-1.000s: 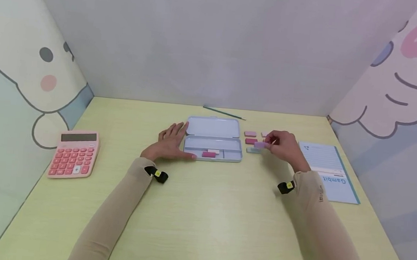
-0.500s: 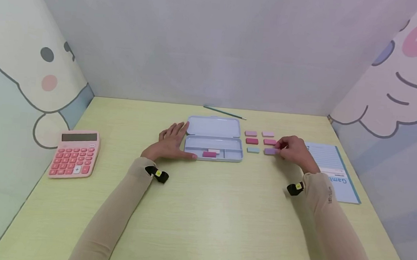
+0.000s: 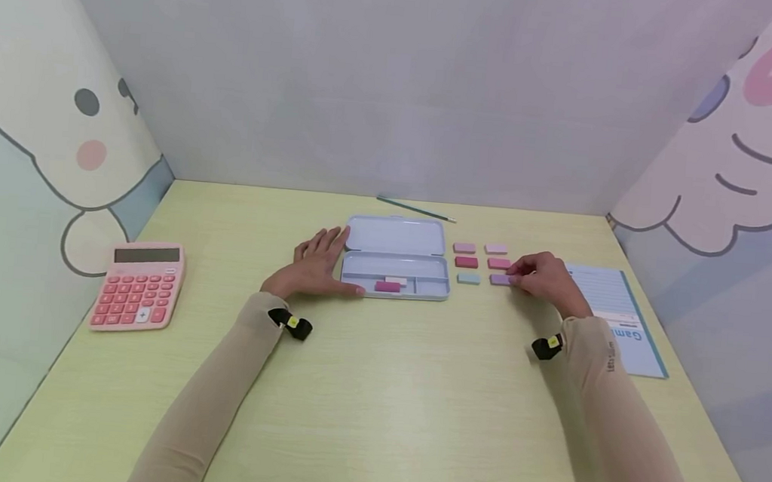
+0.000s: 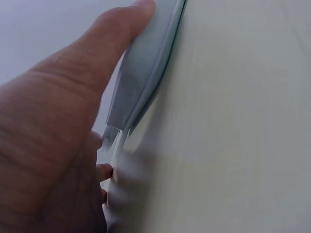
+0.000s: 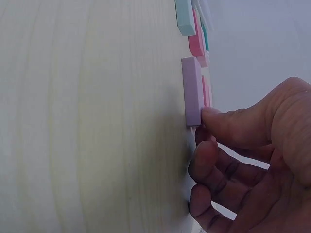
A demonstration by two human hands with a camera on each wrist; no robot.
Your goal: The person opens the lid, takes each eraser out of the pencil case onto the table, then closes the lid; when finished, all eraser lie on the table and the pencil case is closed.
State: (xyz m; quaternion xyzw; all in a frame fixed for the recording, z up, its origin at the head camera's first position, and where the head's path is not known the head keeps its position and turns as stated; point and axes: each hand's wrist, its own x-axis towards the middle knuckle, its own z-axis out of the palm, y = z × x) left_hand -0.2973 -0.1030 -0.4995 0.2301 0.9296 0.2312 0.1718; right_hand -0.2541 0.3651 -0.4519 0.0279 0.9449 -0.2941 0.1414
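Right hand (image 3: 548, 279) pinches one end of a purple block (image 3: 500, 279)
It lies on the table (image 3: 381, 392) near a pale-blue block (image 3: 469, 278); the left hand (image 3: 312, 271), spread wide, touches the open case (image 3: 394, 264)

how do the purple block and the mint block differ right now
The purple block is lilac, while the mint block is pale blue-green. The right hand touches the purple block's end; nothing touches the mint block. The mint block sits nearer the open case, the purple block farther right. Both are small, rectangular and in the row nearest the person.
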